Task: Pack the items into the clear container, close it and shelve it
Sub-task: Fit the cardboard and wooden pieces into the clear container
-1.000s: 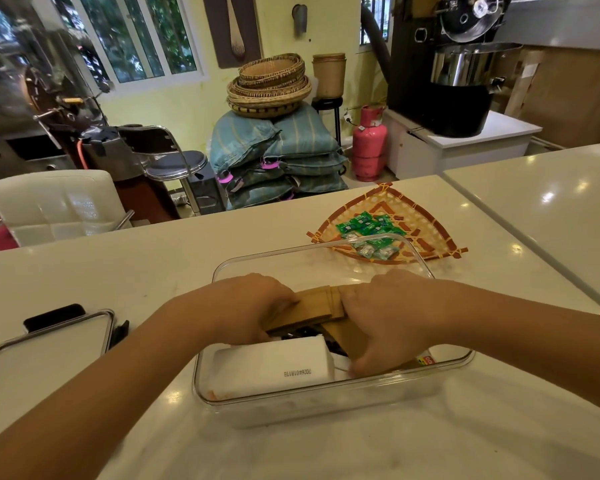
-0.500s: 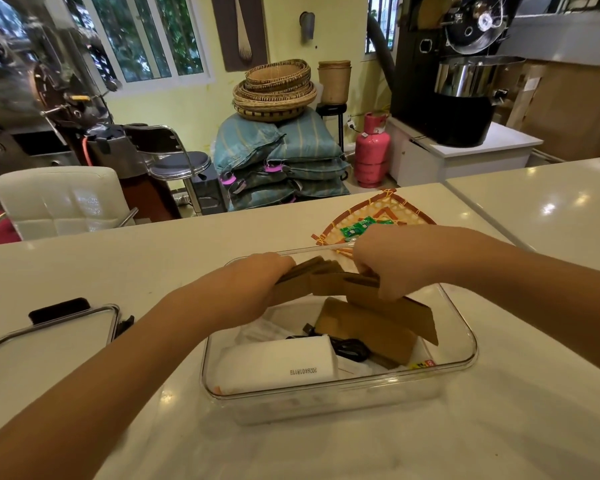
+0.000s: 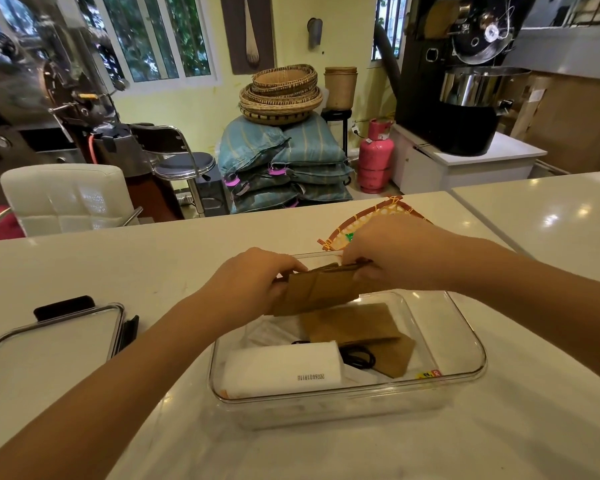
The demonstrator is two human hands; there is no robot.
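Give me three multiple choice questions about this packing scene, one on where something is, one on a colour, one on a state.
1. Where is the container lid?
A. On the counter, left of the clear container
B. On the container
C. On the woven tray

2. What colour is the gas cylinder on the floor?
A. Blue
B. Pink
C. Green

3. What are the left hand and right hand doing?
A. Resting flat on the counter
B. Pressing the lid shut
C. Holding brown paper bags above the container

Answers: 1 A, the lid lies apart on the counter; 2 B, it is plainly pink; 3 C, both hands grip the bags.
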